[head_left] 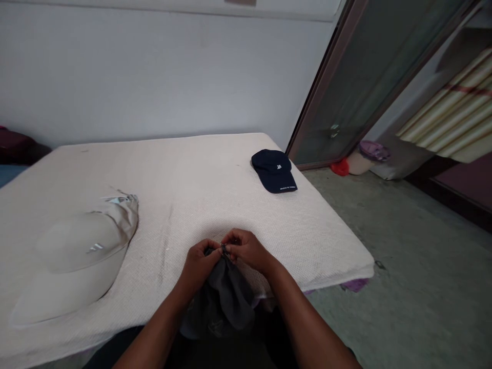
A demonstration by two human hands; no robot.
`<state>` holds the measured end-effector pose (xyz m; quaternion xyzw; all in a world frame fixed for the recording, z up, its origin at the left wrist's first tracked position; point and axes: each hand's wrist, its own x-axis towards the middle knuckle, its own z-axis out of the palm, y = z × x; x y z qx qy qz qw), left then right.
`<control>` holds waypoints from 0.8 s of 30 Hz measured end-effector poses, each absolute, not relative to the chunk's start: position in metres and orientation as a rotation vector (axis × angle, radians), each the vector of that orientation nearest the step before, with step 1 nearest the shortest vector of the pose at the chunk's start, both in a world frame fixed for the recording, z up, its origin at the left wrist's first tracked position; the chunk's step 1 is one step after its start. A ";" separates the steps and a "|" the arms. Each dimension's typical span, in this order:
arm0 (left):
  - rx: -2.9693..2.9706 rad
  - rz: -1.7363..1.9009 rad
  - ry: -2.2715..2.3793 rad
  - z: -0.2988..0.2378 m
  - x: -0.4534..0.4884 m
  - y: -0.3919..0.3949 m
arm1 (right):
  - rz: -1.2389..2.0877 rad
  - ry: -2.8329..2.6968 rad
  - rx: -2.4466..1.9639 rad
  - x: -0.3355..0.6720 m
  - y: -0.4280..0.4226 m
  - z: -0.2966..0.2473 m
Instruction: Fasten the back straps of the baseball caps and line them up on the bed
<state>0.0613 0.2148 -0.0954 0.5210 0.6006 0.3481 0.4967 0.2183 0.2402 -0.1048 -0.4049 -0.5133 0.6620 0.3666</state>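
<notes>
My left hand (199, 264) and my right hand (248, 249) meet over the front edge of the bed, fingertips pinched together. Between them is the gathered strap end of a dark grey cap (231, 294), where a small dark fastening shows. The cap's soft body hangs below my fingers toward my lap, with a faint logo low on it. Left of my arms lies a beige cap (82, 241) with a small logo and a bunched strap end. A navy cap (272, 169) with white lettering on its brim rests farther back on the right.
The caps lie on a bed with a cream textured cover (184, 179), set against a white wall (161, 77). Right of it are a dark glass-panelled door (346, 77), a bin with a purple liner (372, 151), a red bag (340, 167) and grey floor (434, 256).
</notes>
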 end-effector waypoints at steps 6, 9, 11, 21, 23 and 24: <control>1.208 0.819 1.486 -0.100 0.061 0.217 | 1.671 -1.378 -1.033 0.217 0.238 -0.105; 1.134 0.810 1.456 -0.100 0.062 0.217 | 1.561 -1.512 -1.028 0.218 0.235 -0.103; 1.069 0.806 1.424 -0.099 0.062 0.216 | 1.469 -1.609 -1.049 0.219 0.234 -0.101; 0.913 0.801 1.265 -0.098 0.060 0.217 | 1.286 -1.770 -1.068 0.222 0.233 -0.096; 0.914 0.800 1.255 -0.097 0.060 0.216 | 1.293 -1.785 -1.067 0.222 0.234 -0.095; 0.916 0.799 1.247 -0.097 0.060 0.216 | 1.293 -1.792 -1.069 0.222 0.234 -0.094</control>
